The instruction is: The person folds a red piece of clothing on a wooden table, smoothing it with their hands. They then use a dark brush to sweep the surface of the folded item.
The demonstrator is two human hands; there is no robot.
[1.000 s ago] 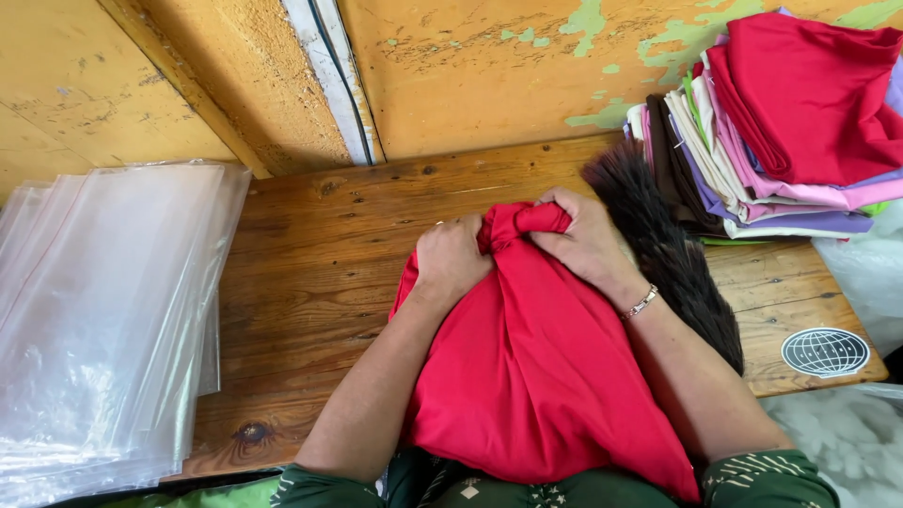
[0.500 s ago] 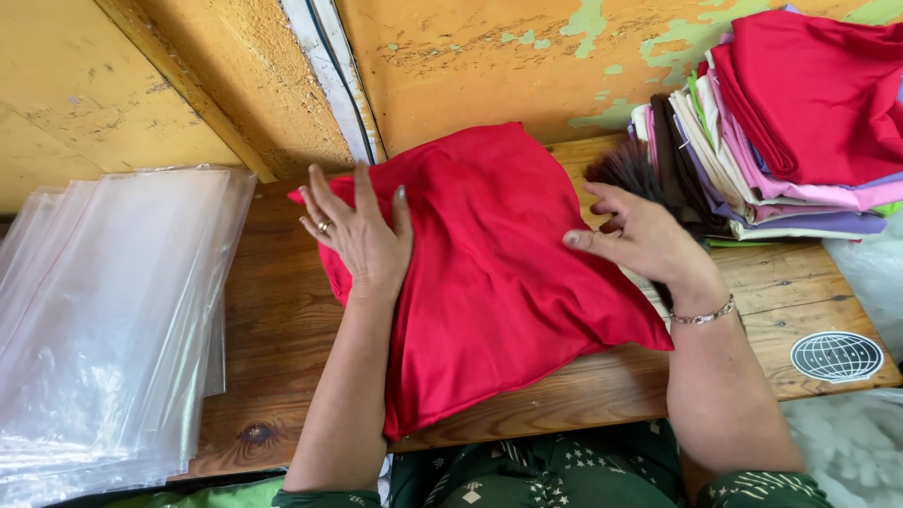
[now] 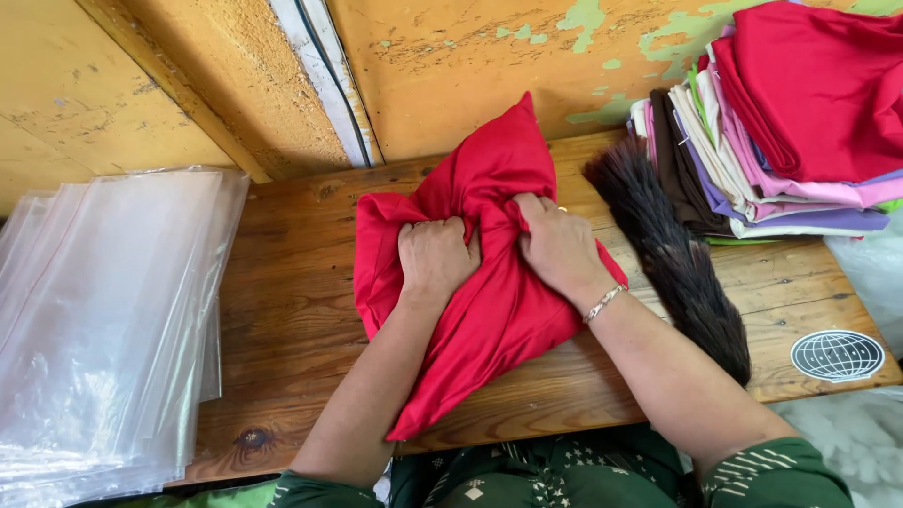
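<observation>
red cloth (image 3: 489,282) | soft, light, bunching easily | left hand (image 3: 435,256) and right hand (image 3: 557,243) are clenching its gathered middle | grip there on wooden table (image 3: 301,282)

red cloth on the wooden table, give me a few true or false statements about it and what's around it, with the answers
1. Both hands grip the red cloth, the left hand and right hand bunching its middle. True.
2. The cloth lies spread flat. False: it is gathered and creased under the hands.
3. A stack of clear plastic bags lies at the table's left end. True.
4. The dark brush lies left of the cloth. False: it lies to its right.
5. The right wrist bears a bracelet. True.
6. The folded pile is topped by a green piece. False: a red one.
</observation>
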